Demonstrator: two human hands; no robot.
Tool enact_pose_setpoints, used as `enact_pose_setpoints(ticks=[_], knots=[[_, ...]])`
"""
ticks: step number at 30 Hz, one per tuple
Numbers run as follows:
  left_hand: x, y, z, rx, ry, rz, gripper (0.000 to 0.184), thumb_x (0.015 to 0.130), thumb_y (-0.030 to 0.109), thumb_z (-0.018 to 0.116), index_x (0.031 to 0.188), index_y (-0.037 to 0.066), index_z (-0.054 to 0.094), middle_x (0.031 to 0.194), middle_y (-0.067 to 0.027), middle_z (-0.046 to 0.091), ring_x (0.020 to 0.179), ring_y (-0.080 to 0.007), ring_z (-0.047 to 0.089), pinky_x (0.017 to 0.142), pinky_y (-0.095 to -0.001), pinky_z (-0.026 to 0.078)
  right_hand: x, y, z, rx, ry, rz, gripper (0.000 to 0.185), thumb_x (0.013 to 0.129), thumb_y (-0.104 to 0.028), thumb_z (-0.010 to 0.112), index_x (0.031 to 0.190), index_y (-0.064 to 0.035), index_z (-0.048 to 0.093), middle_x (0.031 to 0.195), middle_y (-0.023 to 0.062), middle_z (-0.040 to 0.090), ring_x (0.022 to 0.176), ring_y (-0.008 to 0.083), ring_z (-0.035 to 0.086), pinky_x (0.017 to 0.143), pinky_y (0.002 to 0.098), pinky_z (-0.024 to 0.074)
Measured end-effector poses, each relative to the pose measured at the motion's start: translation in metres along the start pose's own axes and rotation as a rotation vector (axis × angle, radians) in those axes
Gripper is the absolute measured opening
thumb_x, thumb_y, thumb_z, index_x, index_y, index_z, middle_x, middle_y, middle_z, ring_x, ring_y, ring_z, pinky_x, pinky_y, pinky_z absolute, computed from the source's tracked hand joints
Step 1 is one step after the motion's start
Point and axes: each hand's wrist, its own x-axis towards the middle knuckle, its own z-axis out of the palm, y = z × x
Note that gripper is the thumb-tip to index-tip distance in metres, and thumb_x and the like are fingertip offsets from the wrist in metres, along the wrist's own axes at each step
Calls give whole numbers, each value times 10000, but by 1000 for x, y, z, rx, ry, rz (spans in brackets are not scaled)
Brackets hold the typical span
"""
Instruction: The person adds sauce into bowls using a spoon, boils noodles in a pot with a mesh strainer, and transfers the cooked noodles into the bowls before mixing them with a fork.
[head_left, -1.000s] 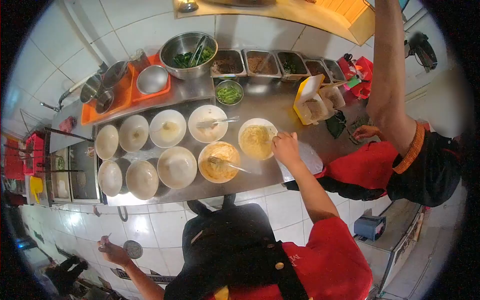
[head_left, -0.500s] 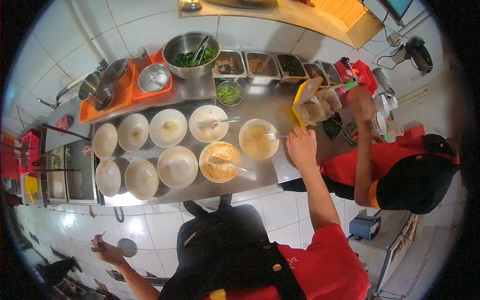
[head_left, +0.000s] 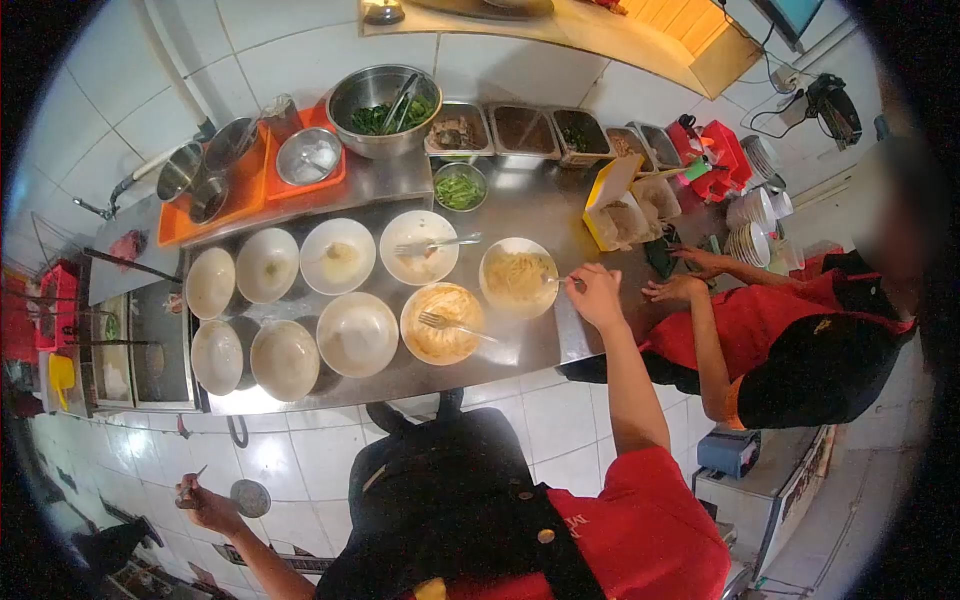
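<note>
My right hand point(head_left: 597, 295) is closed around the handle of a fork point(head_left: 556, 279). The fork's tines are in a pale bowl point(head_left: 510, 311) of noodles point(head_left: 518, 273) in light broth. Left of it stands a bowl coated with orange sauce point(head_left: 432, 350), a second fork point(head_left: 440, 321) lying in it. Behind that, a third fork point(head_left: 440, 243) rests across another bowl point(head_left: 420, 222). Low on the left, away from the counter, my left hand point(head_left: 212, 510) is closed on a small object with a thin pointed end, too small to identify.
Several pale bowls point(head_left: 355, 335) fill the counter's left side. Behind are a steel bowl of greens point(head_left: 360, 135), food trays point(head_left: 523, 130) and a yellow box point(head_left: 600, 205). A co-worker's hands point(head_left: 685, 280) are close on the right, near stacked white bowls point(head_left: 750, 243).
My right hand has moved slightly left and down, with the fork turned in the noodles. The co-worker's raised hand has come down to the counter. My left hand has barely moved.
</note>
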Motion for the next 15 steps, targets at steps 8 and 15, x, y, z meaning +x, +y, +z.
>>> enact_pose_setpoints(ticks=[8,15], knots=[[1,0,0,-29,24,-65,118,978,34,490,897,16,574,917,-115,631,855,-292,604,799,-403,479,-3,1,39,-882,40,-362,155,805,-179,632,746,-60,712,805,89,637,857,257,601,795,417,413],[2,-3,3,9,24,-34,150,988,45,468,892,1,575,905,-132,625,846,-315,598,796,-413,478,-5,25,24,-184,-27,-19,178,838,-243,644,819,-89,732,856,91,661,876,274,616,826,441,399]])
